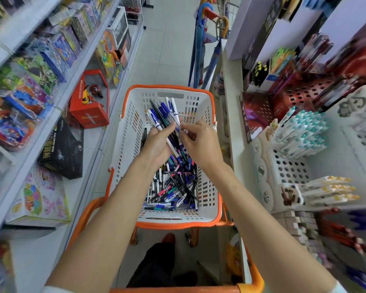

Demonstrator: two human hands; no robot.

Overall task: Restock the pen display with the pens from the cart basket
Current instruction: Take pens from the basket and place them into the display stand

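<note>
Over the white slotted plastic basket with orange rim [169,88], the left hand [156,145] curls round a fanned bunch of blue, white and black pens [163,112]. The right hand [202,142], fingers bent, pinches that bunch from the right. Loose pens [173,187] fill the basket's near end. The white perforated pen display [290,169] stands to the right.

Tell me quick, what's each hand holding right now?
Left hand: grips a bunch of pens.
Right hand: pinches one pen in that bunch.
</note>
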